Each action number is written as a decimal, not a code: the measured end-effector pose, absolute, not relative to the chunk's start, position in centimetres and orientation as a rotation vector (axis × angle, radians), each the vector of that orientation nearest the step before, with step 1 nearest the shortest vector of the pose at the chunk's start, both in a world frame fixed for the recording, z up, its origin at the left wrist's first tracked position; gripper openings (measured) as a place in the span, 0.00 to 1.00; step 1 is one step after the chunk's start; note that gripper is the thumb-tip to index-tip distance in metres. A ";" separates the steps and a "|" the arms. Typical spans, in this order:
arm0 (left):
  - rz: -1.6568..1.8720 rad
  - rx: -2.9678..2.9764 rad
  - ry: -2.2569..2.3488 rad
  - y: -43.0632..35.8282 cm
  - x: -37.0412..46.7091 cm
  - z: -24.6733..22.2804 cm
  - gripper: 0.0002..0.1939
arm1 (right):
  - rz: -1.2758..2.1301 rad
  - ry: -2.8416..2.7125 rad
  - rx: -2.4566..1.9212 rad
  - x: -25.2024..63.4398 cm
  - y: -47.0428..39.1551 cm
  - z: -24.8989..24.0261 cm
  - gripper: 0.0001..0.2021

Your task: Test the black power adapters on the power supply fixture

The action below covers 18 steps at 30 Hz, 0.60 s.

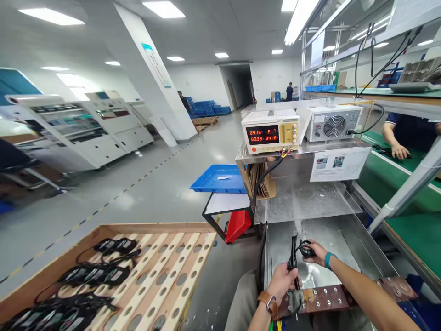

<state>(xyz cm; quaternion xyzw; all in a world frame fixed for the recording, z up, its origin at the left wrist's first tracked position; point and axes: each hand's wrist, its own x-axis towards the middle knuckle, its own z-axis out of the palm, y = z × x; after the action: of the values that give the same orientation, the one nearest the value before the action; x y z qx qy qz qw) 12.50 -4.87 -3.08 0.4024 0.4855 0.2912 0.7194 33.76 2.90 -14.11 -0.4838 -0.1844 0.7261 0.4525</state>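
Note:
In the head view, my left hand (283,280) is closed around a bundled black cable (292,256) above the front of a metal basin (349,246). My right hand (317,253) grips a small round black device (306,249) just beside the bundle, over the basin. Cable appears to run between the two; its exact path is partly hidden by my fingers. A brown strip with metal studs (324,299) crosses the basin's front edge below my hands. A thin trickle of water (299,226) seems to come down from the shelf above.
Left stands a wooden crate (196,271) with slotted rails and several black cabled devices (113,276). A power supply (270,133) with red digits sits above the metal shelf (306,202). A blue tray (220,179) rests behind. Another person's hand (399,151) lies over the green bench.

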 end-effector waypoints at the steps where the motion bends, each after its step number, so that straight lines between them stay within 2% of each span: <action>1: 0.643 0.897 1.064 -4.8 12.4 -3.1 0.34 | 1.787 -0.450 -1.202 33.8 3.0 -14.4 0.18; 7: 0.677 0.840 1.102 -4.7 12.8 -3.5 0.32 | 1.781 -0.534 -1.265 33.6 3.1 -13.7 0.14; 18: 0.957 0.909 1.254 -2.4 15.7 -1.7 0.21 | 1.830 -0.508 -1.313 34.2 2.8 -11.3 0.12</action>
<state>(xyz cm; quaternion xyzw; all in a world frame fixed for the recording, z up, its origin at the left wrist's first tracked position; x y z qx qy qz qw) 15.67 -2.38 -1.68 0.3944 0.5440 0.4149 0.6135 34.21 2.81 -11.27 -0.5199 -0.2013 0.7250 0.4045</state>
